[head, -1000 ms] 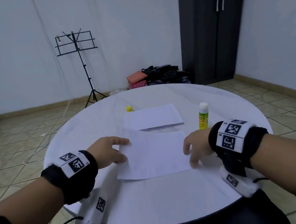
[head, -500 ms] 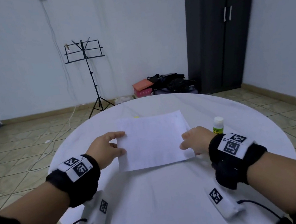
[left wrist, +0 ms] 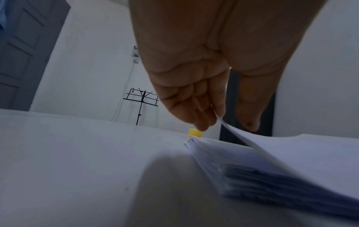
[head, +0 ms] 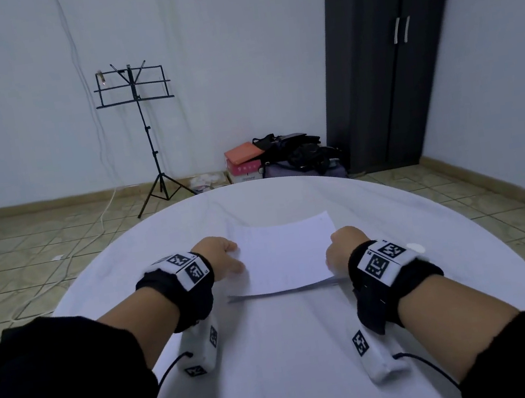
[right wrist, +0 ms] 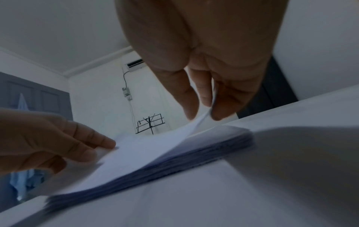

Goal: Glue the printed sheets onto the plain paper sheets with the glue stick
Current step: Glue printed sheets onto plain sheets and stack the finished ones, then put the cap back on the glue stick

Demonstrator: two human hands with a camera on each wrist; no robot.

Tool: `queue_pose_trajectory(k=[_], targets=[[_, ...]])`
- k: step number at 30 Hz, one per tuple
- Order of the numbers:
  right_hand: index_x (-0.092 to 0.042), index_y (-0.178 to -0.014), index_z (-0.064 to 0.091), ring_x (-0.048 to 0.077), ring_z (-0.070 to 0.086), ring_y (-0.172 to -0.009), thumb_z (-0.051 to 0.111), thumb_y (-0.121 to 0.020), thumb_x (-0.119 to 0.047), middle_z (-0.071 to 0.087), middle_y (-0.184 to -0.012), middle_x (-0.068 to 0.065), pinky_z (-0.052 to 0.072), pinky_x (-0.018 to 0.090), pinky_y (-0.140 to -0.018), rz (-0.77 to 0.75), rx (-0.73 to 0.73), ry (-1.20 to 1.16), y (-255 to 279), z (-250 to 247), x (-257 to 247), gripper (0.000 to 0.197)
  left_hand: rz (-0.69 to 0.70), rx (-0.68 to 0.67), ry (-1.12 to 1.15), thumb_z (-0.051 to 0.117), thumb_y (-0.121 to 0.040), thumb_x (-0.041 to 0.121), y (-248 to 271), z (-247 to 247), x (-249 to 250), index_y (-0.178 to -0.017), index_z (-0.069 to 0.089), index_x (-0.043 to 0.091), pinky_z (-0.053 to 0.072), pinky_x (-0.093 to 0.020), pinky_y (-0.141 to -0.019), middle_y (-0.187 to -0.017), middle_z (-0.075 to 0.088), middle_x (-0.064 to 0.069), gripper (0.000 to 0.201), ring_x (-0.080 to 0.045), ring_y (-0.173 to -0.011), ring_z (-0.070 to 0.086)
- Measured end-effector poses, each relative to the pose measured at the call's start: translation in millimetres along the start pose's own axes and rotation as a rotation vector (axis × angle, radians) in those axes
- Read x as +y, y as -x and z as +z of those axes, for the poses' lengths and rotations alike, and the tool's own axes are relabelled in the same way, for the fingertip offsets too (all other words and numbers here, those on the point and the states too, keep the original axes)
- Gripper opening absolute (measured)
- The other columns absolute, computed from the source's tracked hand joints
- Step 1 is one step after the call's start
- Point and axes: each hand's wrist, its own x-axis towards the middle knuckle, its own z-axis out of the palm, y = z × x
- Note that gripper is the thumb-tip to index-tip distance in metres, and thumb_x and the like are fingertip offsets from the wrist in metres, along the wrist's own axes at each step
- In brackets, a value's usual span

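A white paper sheet [head: 285, 252] is held low over a stack of sheets [left wrist: 258, 172] in the middle of the round white table [head: 279, 366]. My left hand [head: 226, 259] pinches the sheet's left edge between fingers and thumb, shown close up in the left wrist view [left wrist: 226, 125]. My right hand [head: 343, 248] pinches the right edge [right wrist: 205, 115], and the sheet sags onto the stack [right wrist: 194, 153]. The glue stick's white top [head: 416, 248] peeks out behind my right wrist band; its body is hidden.
A small yellow cap [left wrist: 194, 132] stands on the table just beyond the stack's far left corner. A music stand [head: 142, 131], bags and boxes [head: 269, 160] and a dark wardrobe [head: 379, 55] stand on the floor beyond the table.
Both hands carried the sheet away from me, from the near part of the table onto the stack farther back. The stack and yellow cap are now covered in the head view.
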Motion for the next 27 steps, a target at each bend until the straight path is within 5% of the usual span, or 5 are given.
queue_pose_trajectory(k=[8,12,16,22,27], targets=[[-0.013,-0.092,0.058,0.026,0.059,-0.102,0.08,-0.057,-0.052,0.063,-0.107,0.004,0.047,0.036,-0.094,0.092,-0.149,0.009,-30,-1,7,0.057,-0.04,-0.239,-0.225,0.071,-0.071,0.06,-11,10,9,-0.143,0.035,0.017,0.032,-0.03,-0.106,-0.143,0.042,-0.001,0.092,-0.02,-0.132,0.04],[-0.013,-0.067,0.049,0.022,0.059,-0.076,0.082,-0.064,-0.042,0.057,-0.075,-0.003,0.049,0.027,-0.071,0.009,-0.08,0.083,-30,5,13,0.044,-0.047,-0.22,-0.338,0.081,-0.064,0.05,-14,16,9,-0.147,0.021,0.014,0.037,-0.034,-0.106,-0.144,0.041,-0.003,0.109,-0.024,-0.131,0.042],[-0.017,-0.06,0.041,0.011,0.048,-0.049,0.081,-0.067,-0.031,0.046,-0.059,-0.007,0.038,0.022,-0.047,-0.041,-0.027,0.109,-36,17,9,0.043,-0.035,-0.17,-0.408,0.082,-0.06,0.051,-15,19,10,-0.133,0.043,0.013,0.045,-0.035,-0.098,-0.129,0.055,-0.004,0.091,-0.024,-0.116,0.054],[-0.019,-0.061,0.042,0.011,0.043,-0.051,0.078,-0.068,-0.03,0.047,-0.063,-0.006,0.03,0.021,-0.041,-0.073,-0.002,0.164,-11,13,6,0.038,-0.087,-0.168,-0.478,0.077,-0.066,0.056,3,22,18,-0.125,0.053,0.013,0.046,-0.032,-0.09,-0.121,0.059,-0.006,0.077,-0.025,-0.11,0.056],[-0.011,-0.087,0.052,0.024,0.054,-0.09,0.065,-0.082,-0.035,0.056,-0.102,0.008,0.044,0.032,-0.078,-0.098,-0.161,0.279,33,16,7,0.027,0.008,-0.019,-0.533,0.066,-0.069,0.068,25,26,38,-0.143,0.033,0.022,0.031,-0.042,-0.108,-0.15,0.023,-0.005,0.094,-0.029,-0.136,0.029]])
